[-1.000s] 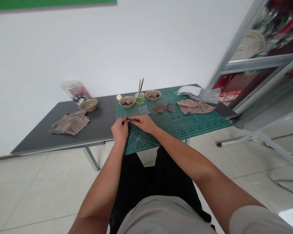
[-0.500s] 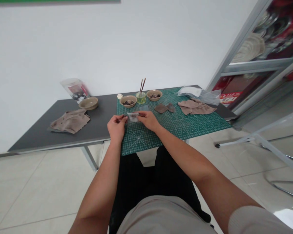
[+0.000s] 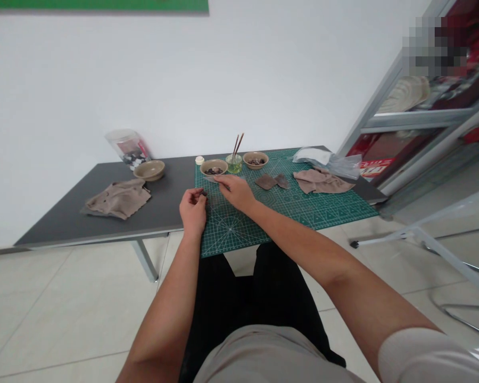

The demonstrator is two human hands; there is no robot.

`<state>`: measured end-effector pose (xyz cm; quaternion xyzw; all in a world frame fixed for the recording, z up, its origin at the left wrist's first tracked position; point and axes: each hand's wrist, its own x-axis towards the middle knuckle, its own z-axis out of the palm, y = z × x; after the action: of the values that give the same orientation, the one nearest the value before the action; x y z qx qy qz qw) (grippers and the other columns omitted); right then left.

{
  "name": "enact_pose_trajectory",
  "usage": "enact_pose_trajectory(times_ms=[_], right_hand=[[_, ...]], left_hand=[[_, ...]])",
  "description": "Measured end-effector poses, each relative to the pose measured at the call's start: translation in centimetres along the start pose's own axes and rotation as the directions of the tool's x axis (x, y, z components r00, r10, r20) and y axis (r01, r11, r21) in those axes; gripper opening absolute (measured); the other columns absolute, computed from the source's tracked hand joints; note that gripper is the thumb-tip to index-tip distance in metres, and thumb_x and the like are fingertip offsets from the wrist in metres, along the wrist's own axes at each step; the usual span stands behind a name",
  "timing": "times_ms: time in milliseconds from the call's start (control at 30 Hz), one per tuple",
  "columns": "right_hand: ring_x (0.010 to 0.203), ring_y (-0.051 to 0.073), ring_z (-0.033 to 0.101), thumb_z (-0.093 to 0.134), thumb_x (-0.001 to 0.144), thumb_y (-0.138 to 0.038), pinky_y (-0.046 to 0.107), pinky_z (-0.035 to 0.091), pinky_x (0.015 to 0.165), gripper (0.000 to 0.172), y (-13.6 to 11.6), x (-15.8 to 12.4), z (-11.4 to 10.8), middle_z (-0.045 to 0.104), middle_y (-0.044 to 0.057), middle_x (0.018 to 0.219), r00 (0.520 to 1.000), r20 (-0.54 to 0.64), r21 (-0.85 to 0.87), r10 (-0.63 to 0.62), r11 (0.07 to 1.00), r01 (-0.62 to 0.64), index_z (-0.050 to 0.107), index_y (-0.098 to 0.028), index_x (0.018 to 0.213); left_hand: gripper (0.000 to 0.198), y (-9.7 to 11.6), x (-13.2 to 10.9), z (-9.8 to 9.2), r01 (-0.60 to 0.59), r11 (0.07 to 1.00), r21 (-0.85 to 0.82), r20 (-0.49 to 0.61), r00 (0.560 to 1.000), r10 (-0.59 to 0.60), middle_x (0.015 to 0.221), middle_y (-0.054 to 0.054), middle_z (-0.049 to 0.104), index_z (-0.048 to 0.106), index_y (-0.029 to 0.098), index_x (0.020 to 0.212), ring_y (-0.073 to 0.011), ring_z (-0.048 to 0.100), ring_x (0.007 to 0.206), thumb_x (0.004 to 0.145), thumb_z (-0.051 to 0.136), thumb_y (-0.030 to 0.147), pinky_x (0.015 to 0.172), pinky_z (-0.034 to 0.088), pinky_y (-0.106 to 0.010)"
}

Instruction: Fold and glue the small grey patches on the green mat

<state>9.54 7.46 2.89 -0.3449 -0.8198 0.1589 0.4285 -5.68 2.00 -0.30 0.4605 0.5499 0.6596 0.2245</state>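
Observation:
My left hand (image 3: 193, 210) is closed at the left edge of the green cutting mat (image 3: 303, 205), its fingertips pinching a small dark piece (image 3: 204, 194) too small to name. Farther forward, my right hand (image 3: 238, 192) pinches a thin translucent sheet (image 3: 209, 178) just in front of a tan bowl (image 3: 214, 167) that contains several dark pieces. Behind that hand stands a greenish glass jar (image 3: 234, 164) with two thin brown sticks (image 3: 238, 145) in it. A second tan bowl (image 3: 256, 160) of dark pieces is to its right.
Two brown squares of cloth or sandpaper (image 3: 266, 182) lie on the mat. A brown cloth (image 3: 321, 182) and a plastic bag (image 3: 335, 161) are at right. On the grey table at left are another cloth (image 3: 118, 199), a bowl (image 3: 149, 170) and a clear canister (image 3: 128, 146).
My hands have come apart. The right one has moved forward toward the bowl with the translucent sheet, previously stretched between both hands. My left hand has stayed nearly in place.

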Motion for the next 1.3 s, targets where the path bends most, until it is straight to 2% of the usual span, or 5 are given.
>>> enact_pose_trajectory(times_ms=[133, 500, 767, 933, 1300], right_hand=[[0.126, 0.022, 0.052, 0.049, 0.091, -0.011, 0.039, 0.037, 0.111, 0.035, 0.7, 0.6, 1.1, 0.061, 0.012, 0.133, 0.975, 0.196, -0.22, -0.103, 0.964, 0.147, 0.067, -0.014, 0.121], [0.114, 0.028, 0.056, 0.049, 0.093, -0.031, 0.042, 0.041, 0.098, 0.039, 0.2, -0.7, 1.3, 0.065, 0.01, 0.129, 0.914, 0.405, -0.471, 0.032, 0.864, 0.178, 0.064, -0.014, 0.125], [0.133, 0.032, 0.041, 0.055, 0.088, -0.054, 0.046, 0.028, 0.109, 0.058, -0.2, -1.2, 1.0, 0.047, 0.013, 0.148, 0.972, 0.204, -0.507, 0.113, 0.862, 0.006, 0.057, -0.018, 0.133], [0.122, 0.033, 0.05, 0.047, 0.092, -0.05, 0.045, 0.035, 0.103, 0.05, -0.4, -1.9, 0.7, 0.059, 0.019, 0.133, 0.95, 0.053, -0.554, 0.308, 0.8, -0.228, 0.064, -0.009, 0.117], [0.12, 0.029, 0.05, 0.05, 0.09, -0.031, 0.042, 0.04, 0.101, 0.034, 0.5, -1.7, 0.9, 0.058, 0.017, 0.133, 0.968, 0.034, -0.426, 0.247, 0.88, -0.21, 0.063, -0.01, 0.114]], left_hand=[[0.02, 0.3, -0.3, -0.1, -0.039, 0.995, 0.089, 0.002, 0.999, 0.039, 0.076, 0.001, 0.06, 0.064, 0.017, 0.091, -0.0114, 0.056, 0.066, 0.074, 0.056, 0.023, 0.065, 0.048, -0.024], [0.02, 0.7, -0.4, 0.0, -0.058, 0.984, 0.171, 0.01, 0.998, 0.057, 0.075, 0.001, 0.061, 0.065, 0.018, 0.09, -0.0117, 0.054, 0.064, 0.072, 0.056, 0.021, 0.065, 0.045, -0.024], [0.018, 1.5, -0.9, 0.1, -0.119, 0.963, 0.24, 0.079, 0.992, 0.103, 0.077, 0.001, 0.062, 0.065, 0.018, 0.089, -0.0132, 0.056, 0.07, 0.076, 0.055, 0.023, 0.069, 0.046, -0.025], [0.018, 1.7, -0.9, 0.2, -0.129, 0.956, 0.265, 0.072, 0.991, 0.114, 0.077, 0.001, 0.061, 0.064, 0.018, 0.091, -0.0129, 0.055, 0.069, 0.077, 0.056, 0.023, 0.069, 0.046, -0.025], [0.021, 0.8, -0.8, 0.3, -0.154, 0.948, 0.28, 0.143, 0.983, 0.117, 0.09, -0.003, 0.069, 0.068, 0.019, 0.095, -0.0155, 0.062, 0.078, 0.079, 0.058, 0.028, 0.078, 0.051, -0.029]])
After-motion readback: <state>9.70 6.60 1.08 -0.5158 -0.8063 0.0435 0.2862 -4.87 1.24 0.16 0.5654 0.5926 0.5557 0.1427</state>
